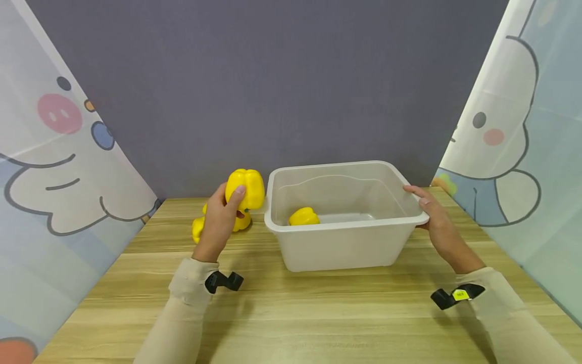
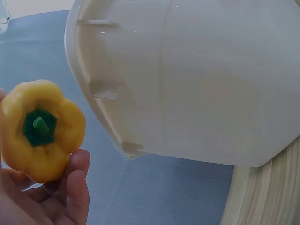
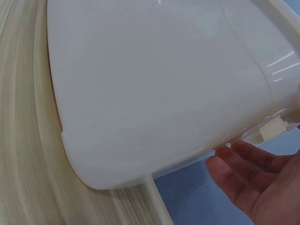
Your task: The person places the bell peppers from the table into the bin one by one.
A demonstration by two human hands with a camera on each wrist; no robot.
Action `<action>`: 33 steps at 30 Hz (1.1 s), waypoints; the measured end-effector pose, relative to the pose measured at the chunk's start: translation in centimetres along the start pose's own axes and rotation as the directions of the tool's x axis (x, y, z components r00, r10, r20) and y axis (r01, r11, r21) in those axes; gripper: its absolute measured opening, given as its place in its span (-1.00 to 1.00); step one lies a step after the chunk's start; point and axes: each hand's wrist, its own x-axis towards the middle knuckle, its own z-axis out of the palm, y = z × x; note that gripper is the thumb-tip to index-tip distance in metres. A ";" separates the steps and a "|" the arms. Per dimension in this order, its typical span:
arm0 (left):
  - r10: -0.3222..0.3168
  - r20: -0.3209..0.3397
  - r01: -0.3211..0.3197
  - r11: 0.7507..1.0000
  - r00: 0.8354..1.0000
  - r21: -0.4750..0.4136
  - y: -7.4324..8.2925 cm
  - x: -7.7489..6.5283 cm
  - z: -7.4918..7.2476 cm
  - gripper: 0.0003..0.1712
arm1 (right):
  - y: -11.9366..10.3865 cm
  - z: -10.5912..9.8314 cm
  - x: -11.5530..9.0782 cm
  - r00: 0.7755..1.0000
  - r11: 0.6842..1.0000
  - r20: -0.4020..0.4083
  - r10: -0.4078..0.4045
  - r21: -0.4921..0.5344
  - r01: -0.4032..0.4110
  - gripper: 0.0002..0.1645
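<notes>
My left hand (image 1: 220,216) grips a yellow bell pepper (image 1: 245,188), raised just left of the bin. In the left wrist view that pepper's green stem (image 2: 41,125) faces the camera. The off-white plastic bin (image 1: 336,245) stands on the table, with another yellow bell pepper (image 1: 304,216) lying inside near its left end. At the bin's right end my right hand (image 1: 436,222) holds the rim, thumb on top and fingers beneath. Behind my left hand, more yellow peppers (image 1: 198,229) rest on the table, partly hidden by that hand.
The wood-grain tabletop (image 1: 309,323) runs under everything. A dark grey panel (image 1: 291,91) rises along its back edge. Cartoon-printed cloths hang at both sides, left (image 1: 73,192) and right (image 1: 509,151). Each sleeve carries a black wrist camera.
</notes>
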 end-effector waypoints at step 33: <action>-0.013 0.124 0.019 0.999 0.992 -0.045 2.2 2.8 1.9 -0.35 | 0.1 0.0 0.1 0.999 0.998 -0.010 0.040 -0.045 -0.041 -0.40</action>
